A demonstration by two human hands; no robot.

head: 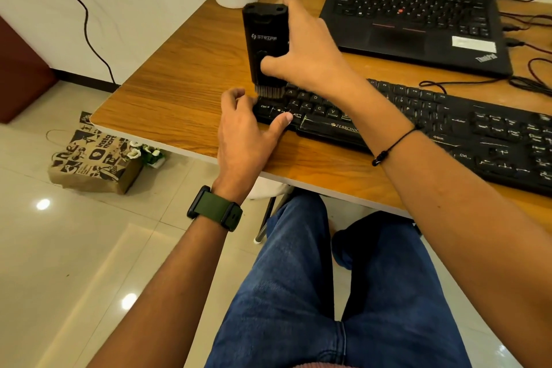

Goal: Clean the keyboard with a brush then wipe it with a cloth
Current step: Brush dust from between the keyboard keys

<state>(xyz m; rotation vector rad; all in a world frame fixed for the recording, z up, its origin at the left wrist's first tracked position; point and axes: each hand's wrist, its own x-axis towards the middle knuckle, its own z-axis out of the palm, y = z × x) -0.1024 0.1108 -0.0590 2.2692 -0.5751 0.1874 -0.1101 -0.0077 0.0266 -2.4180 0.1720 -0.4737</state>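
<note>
The right hand [301, 51] is grasping a tall black rectangular cleaning brush [264, 45] upright, its short grey bristles pressing onto the left end of a long black plastic keyboard [418, 125]. The keyboard is lying along the front edge of a wooden-topped desk [179, 78], its left end near the desk's front left corner. The left hand [248, 134] is bracing that end, thumb resting on the bottom key row, fingers curled loosely at the keyboard's left edge, grasping nothing. A black open laptop [418, 9] is sitting behind the keyboard, toward the rear edge.
</note>
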